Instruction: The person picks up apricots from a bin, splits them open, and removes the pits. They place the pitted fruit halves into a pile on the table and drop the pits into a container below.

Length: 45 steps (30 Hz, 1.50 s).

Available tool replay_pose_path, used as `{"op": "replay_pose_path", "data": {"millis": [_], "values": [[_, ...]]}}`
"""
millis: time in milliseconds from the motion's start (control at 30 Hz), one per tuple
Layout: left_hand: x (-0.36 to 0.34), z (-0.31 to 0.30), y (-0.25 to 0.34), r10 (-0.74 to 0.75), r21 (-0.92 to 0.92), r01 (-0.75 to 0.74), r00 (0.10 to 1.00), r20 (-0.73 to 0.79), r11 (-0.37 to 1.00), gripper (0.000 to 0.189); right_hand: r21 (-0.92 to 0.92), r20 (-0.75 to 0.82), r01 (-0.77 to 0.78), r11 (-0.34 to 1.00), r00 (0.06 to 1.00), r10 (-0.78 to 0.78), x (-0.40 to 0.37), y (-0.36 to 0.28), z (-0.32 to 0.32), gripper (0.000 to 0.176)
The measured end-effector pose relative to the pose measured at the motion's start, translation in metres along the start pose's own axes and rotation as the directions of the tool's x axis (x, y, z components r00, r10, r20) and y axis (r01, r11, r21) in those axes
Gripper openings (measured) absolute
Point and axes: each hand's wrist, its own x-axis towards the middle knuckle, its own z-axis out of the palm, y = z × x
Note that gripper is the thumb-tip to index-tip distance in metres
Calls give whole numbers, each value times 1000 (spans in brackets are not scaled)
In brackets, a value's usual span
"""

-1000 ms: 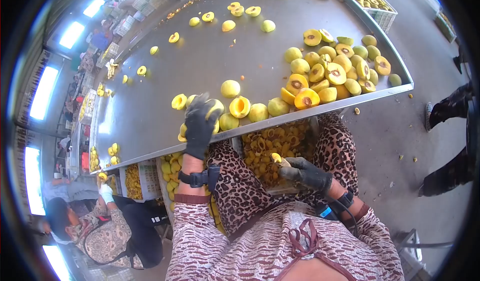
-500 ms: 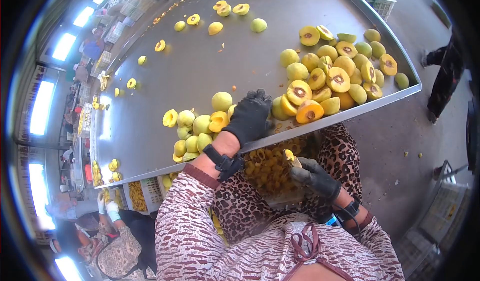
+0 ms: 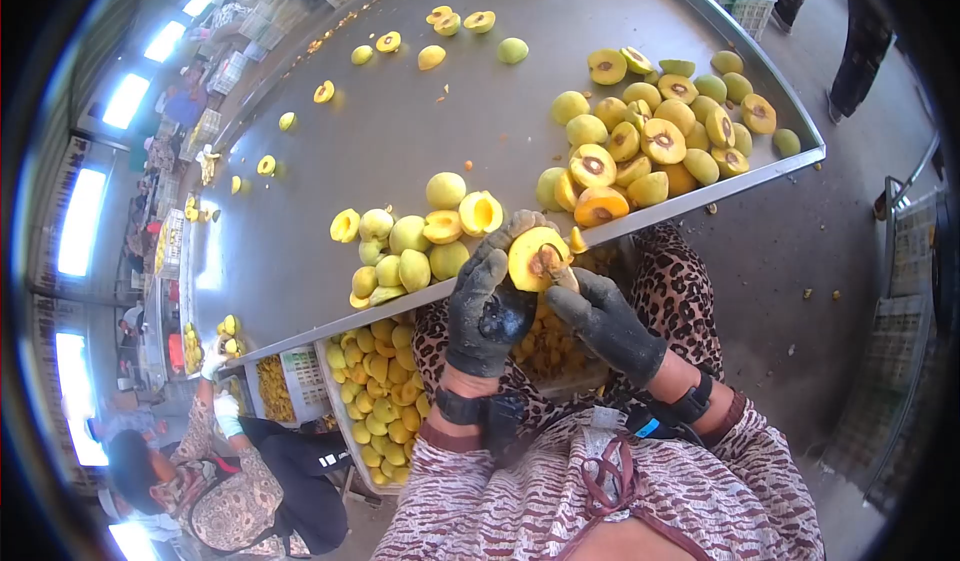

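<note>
My left hand, in a black glove, is closed on a yellow peach half just over the table's near edge. The cut face is turned up, with brown at its middle. My right hand, also gloved in black, grips a small pitting tool with a short pale handle. Its thin curved metal end touches the middle of the cut face. Left of my hands lie hollowed and face-down peach halves. A pile of halves, many with brown pits showing, sits to the right.
The metal table has a raised rim and scattered halves farther off. Below it stand a crate of peach halves and, between my knees, a container of brownish scraps. A co-worker sits at left; another person's legs show at right.
My left hand has come back from the tabletop and now holds a peach half. My right hand has moved up and left, bringing the tool to it. The person at right has moved farther away.
</note>
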Motion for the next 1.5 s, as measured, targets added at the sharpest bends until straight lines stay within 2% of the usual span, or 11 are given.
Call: {"op": "replay_pose_path", "data": {"millis": [133,400,467,733,800,900,1033,1167,1333,1400,1500], "values": [[-15,12,-11,-41,-349,14,997,-72,937,41,-108,-8,71,992,997,-72,-3,14,9,22],[-13,33,-13,108,-194,-165,955,-275,967,41,-107,65,295,950,955,-289,-19,21,10,22],[-13,34,-11,120,-90,-141,971,-205,986,40,187,249,-234,954,951,184,-24,9,1,20],[-2,6,7,-193,-469,186,981,32,863,47,360,656,-473,804,741,142,-37,7,-7,20],[9,-25,33,-36,-187,-25,948,-316,982,49,224,562,-412,883,795,228,-34,13,-10,21],[36,-90,48,479,660,-202,836,-269,724,24,7,410,-304,953,870,275,-26,47,-14,24],[58,-136,42,12,979,-160,987,163,-128,35,-97,406,-239,966,877,258,-19,68,-21,24],[82,-63,29,-81,764,-458,875,477,-455,50,-60,362,-189,980,911,198,-15,56,-31,30],[136,-47,-53,-207,910,-411,896,394,-47,62,-170,229,-172,970,951,209,-9,47,-38,35],[147,-44,-52,-258,880,-390,910,324,-269,57,-193,99,-133,972,983,154,-12,42,-37,32],[155,-39,-24,-270,927,-335,920,283,-172,54,-250,-44,163,954,983,-180,-12,52,-42,27]]}}
